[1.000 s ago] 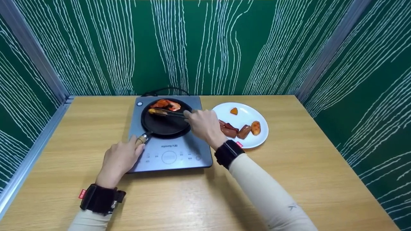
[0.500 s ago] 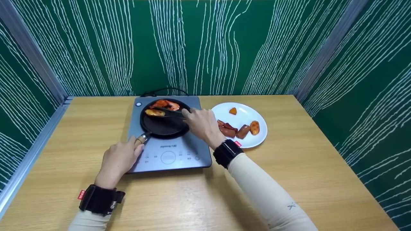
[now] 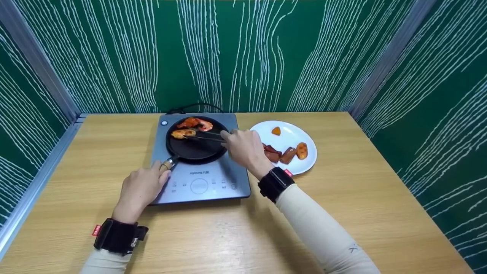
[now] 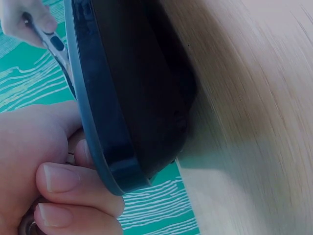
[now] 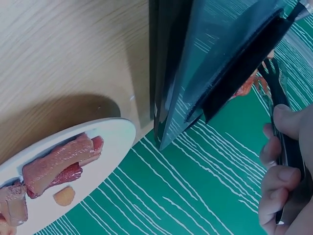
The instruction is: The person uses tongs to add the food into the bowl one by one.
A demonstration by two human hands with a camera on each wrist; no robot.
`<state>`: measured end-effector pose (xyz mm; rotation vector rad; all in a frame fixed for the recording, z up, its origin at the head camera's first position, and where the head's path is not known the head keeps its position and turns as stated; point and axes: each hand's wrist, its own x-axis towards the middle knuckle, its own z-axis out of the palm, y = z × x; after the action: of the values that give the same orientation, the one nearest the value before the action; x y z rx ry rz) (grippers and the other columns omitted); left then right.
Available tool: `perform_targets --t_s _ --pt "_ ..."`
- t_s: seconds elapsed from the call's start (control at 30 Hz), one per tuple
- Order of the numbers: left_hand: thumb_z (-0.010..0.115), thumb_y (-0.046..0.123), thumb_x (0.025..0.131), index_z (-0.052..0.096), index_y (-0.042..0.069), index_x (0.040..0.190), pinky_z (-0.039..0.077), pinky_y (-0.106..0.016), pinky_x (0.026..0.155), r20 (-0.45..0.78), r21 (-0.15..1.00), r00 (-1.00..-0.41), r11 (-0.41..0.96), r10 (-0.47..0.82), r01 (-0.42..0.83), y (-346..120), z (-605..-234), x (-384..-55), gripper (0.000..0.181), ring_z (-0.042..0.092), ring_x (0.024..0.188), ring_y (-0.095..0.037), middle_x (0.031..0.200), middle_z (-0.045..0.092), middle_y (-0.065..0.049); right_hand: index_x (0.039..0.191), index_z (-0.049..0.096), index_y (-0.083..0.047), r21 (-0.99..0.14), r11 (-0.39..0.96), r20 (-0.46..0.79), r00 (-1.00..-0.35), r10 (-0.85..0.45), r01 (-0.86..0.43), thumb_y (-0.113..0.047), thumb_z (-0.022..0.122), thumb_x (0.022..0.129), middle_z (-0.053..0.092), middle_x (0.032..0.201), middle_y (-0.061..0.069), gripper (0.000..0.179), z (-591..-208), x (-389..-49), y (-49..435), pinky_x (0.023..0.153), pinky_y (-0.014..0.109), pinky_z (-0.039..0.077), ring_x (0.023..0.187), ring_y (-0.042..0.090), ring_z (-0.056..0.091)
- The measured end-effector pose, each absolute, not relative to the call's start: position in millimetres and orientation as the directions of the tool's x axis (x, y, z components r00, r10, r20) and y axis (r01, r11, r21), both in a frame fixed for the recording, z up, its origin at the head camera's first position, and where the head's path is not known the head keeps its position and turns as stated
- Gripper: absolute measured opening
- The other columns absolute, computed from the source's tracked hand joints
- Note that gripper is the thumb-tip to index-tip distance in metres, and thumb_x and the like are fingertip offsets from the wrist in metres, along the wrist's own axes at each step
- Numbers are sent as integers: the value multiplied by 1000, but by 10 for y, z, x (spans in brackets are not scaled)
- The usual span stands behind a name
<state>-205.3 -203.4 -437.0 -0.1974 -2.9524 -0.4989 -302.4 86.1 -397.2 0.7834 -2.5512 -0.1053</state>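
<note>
My left hand (image 3: pixel 142 186) grips the wooden handle (image 3: pixel 167 164) of a black frying pan (image 3: pixel 196 148). My right hand (image 3: pixel 243 148) holds black tongs (image 3: pixel 209 136) over the pan, seen from the side in the right wrist view as tongs (image 5: pixel 283 122) with a pronged end. The tongs' tips reach the right end of a yellow-brown piece of food (image 3: pixel 182 133) in the pan; whether they pinch it I cannot tell. Behind it lie a red piece (image 3: pixel 189 122) and a shrimp-like pink piece (image 3: pixel 206 126).
The pan sits on a grey induction cooker (image 3: pixel 198 182) with a cord behind. To its right, a white plate (image 3: pixel 296 133) bears brown meat pieces (image 3: pixel 288 155), a spotted orange piece (image 3: pixel 302 150) and a small orange wedge (image 3: pixel 276 131). Green patterned walls enclose the wooden table (image 3: pixel 342 182).
The yellow-brown piece has shifted slightly left and lies flat beside the red ones. My right hand and the tongs have drawn back a little to the right. The left hand stays on the handle.
</note>
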Motion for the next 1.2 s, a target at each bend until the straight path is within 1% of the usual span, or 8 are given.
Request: perform_targets --t_s 0.27,0.43,0.6,0.7,0.8,1.0,1.1,1.2 --pt "61 35 108 56 5 105 42 -46 49 170 319 -980 934 107 157 -2040 -4375 -2044 31 55 58 -33 69 49 -13 107 71 -13 184 835 462 -704 -539 -519 -28 68 104 72 83 12 16 -4034 -3012 886 49 48 52 60 31 66" --pt "60 36 109 56 5 107 42 -45 49 155 324 -983 934 101 148 -2031 -4384 -2045 32 55 58 -33 70 50 -13 119 73 -13 67 849 463 -738 -491 -524 -32 70 104 71 84 12 24 -3935 -2941 1148 48 45 50 58 27 61" --pt "60 37 109 55 5 106 41 -44 49 155 321 -983 935 103 149 -2030 -4357 -2053 32 54 58 -32 70 49 -13 132 72 -17 -101 898 424 -835 -351 -429 -37 68 103 74 89 7 35 -3790 -2964 1713 50 42 46 62 24 59" --pt "59 37 109 55 5 106 41 -43 49 149 321 -983 935 103 147 -2037 -4356 -2051 33 53 58 -31 71 49 -14 133 71 -15 -211 919 350 -903 -248 -334 -40 65 105 71 85 7 39 -3760 -3011 2107 47 36 42 56 20 54" --pt "59 38 109 55 5 106 40 -42 50 134 328 -986 934 103 142 -2043 -4355 -2051 33 53 59 -31 71 49 -13 138 68 -11 -260 931 299 -938 -174 -256 -41 63 106 67 80 9 45 -3793 -3056 2472 45 34 38 52 19 51" --pt "58 38 109 54 5 106 40 -41 51 133 323 -987 937 94 132 -2060 -4338 -2059 33 53 60 -31 72 49 -14 138 67 -6 -246 963 246 -968 -51 -113 -42 61 104 65 92 17 51 -3996 -3158 2955 53 36 35 67 29 56" --pt "58 38 109 54 5 104 41 -43 50 145 317 -985 938 98 140 -2057 -4348 -2061 33 54 59 -32 71 49 -15 136 68 -4 -214 973 229 -973 -40 -90 -42 60 104 69 100 22 51 -4106 -3188 3075 57 40 37 76 35 61" --pt "58 38 109 55 5 103 42 -46 49 156 312 -982 938 104 148 -2044 -4356 -2061 34 54 59 -33 71 49 -15 134 69 -3 -160 984 219 -975 -48 -84 -42 60 103 70 98 22 51 -4193 -3199 3129 60 41 38 77 36 61"
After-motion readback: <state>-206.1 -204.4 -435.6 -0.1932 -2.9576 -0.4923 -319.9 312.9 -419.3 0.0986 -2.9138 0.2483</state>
